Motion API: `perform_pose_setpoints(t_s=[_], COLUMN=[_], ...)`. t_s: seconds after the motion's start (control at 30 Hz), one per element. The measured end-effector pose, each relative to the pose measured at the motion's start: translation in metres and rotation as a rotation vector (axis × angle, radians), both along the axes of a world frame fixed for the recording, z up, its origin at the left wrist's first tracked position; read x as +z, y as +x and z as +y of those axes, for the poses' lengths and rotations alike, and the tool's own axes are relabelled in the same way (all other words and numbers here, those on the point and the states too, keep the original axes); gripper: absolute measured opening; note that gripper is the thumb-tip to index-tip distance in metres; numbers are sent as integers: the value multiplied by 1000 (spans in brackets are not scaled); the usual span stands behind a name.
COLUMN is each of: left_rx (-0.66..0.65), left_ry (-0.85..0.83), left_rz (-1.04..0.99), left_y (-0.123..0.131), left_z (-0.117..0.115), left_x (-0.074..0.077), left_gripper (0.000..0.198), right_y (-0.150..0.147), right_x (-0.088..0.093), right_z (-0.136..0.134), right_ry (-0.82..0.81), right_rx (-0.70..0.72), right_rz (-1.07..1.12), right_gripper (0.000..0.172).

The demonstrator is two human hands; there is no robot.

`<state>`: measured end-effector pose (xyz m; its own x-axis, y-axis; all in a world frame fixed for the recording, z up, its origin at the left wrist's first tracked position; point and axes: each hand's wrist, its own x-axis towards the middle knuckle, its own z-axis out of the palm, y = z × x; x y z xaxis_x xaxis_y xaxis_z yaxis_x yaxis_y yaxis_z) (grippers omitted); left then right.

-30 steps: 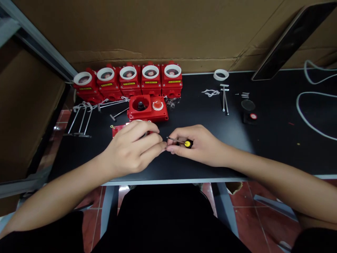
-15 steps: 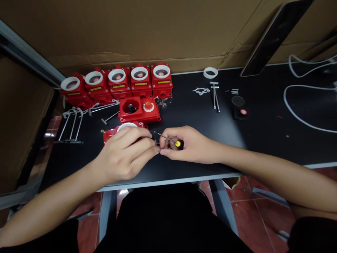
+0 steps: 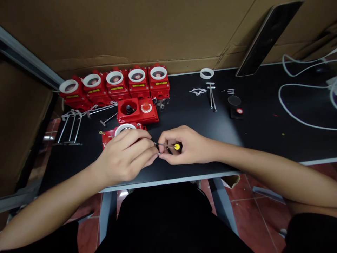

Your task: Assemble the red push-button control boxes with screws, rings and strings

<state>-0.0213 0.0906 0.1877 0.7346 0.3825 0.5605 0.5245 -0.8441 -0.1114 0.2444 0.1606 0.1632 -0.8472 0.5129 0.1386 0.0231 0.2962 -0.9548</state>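
My right hand is closed around a screwdriver with a yellow-ended handle. The shaft lies across the fingers toward my left hand. Fingertips of both hands meet around a tiny bit of something, too small to name. My left hand is in a pinch, its back toward me. Behind it sits a red housing with a white ring, partly covered by the hand. Just beyond stands another red housing with an open round hole and a red button.
Several red boxes with white rings line the back left. T-shaped metal rods lie at the left, more rods farther right. A white ring, small screws, a clear disc and a white cable are on the right.
The screwdriver has turned in my right hand, its shaft now nearly level and its tip closer to my left fingers. Both hands stay together; the view has shifted slightly.
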Motion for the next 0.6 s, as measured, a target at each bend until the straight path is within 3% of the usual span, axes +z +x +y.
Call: perform_pose_setpoints(t_s=[0.4,0.6], left_rx=[1,24], left_ry=[-12,-34], left_rz=[3,-38], left_y=[2,1], left_z=[1,1], left_x=[0,-4], left_gripper=[7,10], right_y=[-1,-1], right_x=[-2,1], right_z=[0,1], right_ry=[14,-143], right_rx=[-14,-51], right_rz=[-8,-15], right_gripper=[9,18])
